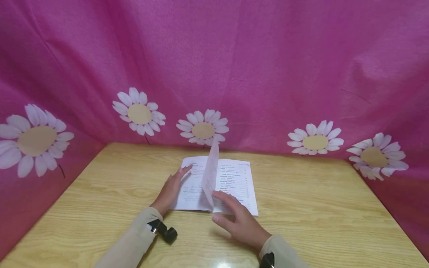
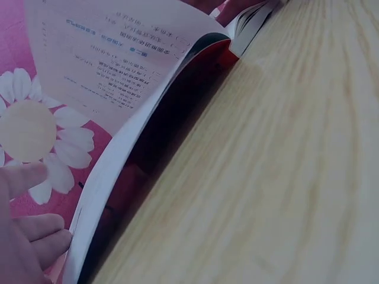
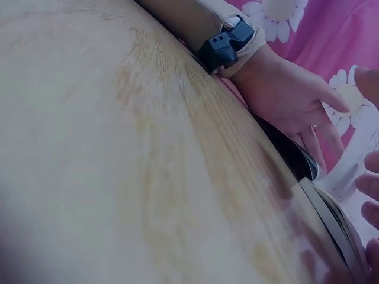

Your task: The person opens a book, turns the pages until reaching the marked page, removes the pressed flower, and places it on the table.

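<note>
Lower half of head view is occupied by a yellowish wood-grain table (image 1: 301, 201). On it, just below frame centre, an open book (image 1: 232, 180) is laid, one leaf (image 1: 210, 175) raised.

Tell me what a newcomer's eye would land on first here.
Probably the vivid pink cloth with its big white daisies, filling the background behind the table. Next, one page standing up from the open book on that table, between the left hand and the right hand.

One book (image 1: 236, 182), two grips (image 1: 170, 190) (image 1: 244, 223), five flowers (image 1: 203, 130), one table (image 1: 308, 201)
</note>
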A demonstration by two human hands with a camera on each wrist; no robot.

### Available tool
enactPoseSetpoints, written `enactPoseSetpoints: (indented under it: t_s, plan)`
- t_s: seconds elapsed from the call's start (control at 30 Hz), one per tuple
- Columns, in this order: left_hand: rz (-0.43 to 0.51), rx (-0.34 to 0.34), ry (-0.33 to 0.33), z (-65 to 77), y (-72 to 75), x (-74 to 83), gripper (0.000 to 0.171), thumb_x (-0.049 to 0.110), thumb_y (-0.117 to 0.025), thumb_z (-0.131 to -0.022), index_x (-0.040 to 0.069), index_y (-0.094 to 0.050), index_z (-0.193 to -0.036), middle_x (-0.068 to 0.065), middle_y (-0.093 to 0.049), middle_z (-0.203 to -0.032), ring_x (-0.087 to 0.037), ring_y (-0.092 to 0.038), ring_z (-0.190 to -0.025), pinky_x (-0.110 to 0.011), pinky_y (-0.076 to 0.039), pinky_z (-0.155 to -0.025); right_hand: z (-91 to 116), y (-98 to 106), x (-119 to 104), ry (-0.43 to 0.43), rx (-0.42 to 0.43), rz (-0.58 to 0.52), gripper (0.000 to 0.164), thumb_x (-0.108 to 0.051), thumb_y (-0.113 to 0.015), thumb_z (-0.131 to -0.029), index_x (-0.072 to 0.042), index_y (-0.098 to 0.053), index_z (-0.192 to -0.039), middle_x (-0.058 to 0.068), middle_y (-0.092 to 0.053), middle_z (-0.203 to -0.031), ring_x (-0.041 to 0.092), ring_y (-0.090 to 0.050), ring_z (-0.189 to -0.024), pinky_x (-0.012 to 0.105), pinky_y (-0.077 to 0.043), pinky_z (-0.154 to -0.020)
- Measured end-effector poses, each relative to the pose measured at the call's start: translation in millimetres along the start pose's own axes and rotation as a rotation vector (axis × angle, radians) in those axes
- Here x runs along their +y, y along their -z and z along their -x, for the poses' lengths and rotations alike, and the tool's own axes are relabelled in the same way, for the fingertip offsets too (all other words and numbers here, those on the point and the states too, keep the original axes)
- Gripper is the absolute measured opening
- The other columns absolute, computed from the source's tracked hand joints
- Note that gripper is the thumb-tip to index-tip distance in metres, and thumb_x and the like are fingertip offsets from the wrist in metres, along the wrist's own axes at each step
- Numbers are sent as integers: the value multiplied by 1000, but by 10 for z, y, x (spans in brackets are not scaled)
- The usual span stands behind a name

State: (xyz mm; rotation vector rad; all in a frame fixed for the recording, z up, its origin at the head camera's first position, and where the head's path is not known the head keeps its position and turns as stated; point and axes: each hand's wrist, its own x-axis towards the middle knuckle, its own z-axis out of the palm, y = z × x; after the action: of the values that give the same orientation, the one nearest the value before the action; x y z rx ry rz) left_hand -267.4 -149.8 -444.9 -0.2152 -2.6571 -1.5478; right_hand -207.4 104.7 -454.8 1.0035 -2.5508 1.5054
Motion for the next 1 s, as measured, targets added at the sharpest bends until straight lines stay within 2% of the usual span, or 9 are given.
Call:
enactPoseSetpoints:
  t_s: [0.13, 0.23, 0.43, 0.6, 0.77, 0.87, 1.0]
  plan:
    - [227, 0, 70, 14, 32, -1, 70, 61, -10, -99, 22, -40, -148, -9, -31, -155, -26, -19, -145, -46, -2, -118, 12, -10, -9, 30, -46, 66, 64, -39, -65, -91, -26, -39, -148, 0, -37, -152, 26, -28, -142, 58, -21, -112]
    - [325, -3, 97, 21, 42, 13, 78, 69, -10, -95, 21, -38, -149, -9, -30, -156, -23, -25, -144, -44, -5, -118, 18, -22, -16, 64, -84, 142, 65, -42, -63, -92, -22, -37, -149, -2, -34, -155, 29, -22, -145, 59, -14, -113]
    - [376, -6, 130, 43, 46, 44, 81, 72, -10, -93, 20, -30, -152, 2, -25, -158, -17, -17, -146, -39, -12, -118, 8, -50, -29, 108, -131, 290, 65, -51, -55, -93, -19, -41, -148, -4, -32, -156, 27, -20, -145, 53, -10, -116]
    - [398, 1, 83, 68, 49, 33, 70, 64, -15, -98, 23, -24, -154, 2, -24, -159, -18, -18, -146, -41, -13, -118, 6, -75, -51, 82, -162, 370, 65, -57, -49, -94, -20, -43, -147, -6, -29, -157, 24, -17, -146, 48, -8, -117]
    - [301, 59, 66, 83, 53, 29, 57, 57, -29, -100, 32, -29, -151, 3, -18, -160, -19, -14, -147, -49, -9, -117, 12, -87, -76, 65, -176, 416, 66, -60, -46, -94, -20, -42, -147, -7, -28, -157, 23, -16, -147, 47, -8, -117]
    - [289, 96, -18, 74, 54, 13, 48, 44, -37, -102, 27, -43, -146, -1, -17, -160, -21, -11, -147, -51, -7, -117, 8, -88, -80, 60, -184, 437, 67, -61, -44, -94, -21, -41, -148, -8, -27, -157, 22, -15, -147, 46, -8, -117]
    - [311, 131, -158, 68, 70, 1, 43, 36, -37, -103, 20, -55, -138, -2, -20, -159, -19, -12, -147, -50, -6, -117, -2, -86, -80, 56, -193, 452, 67, -62, -43, -94, -23, -39, -149, -10, -25, -158, 21, -14, -147, 46, -8, -117]
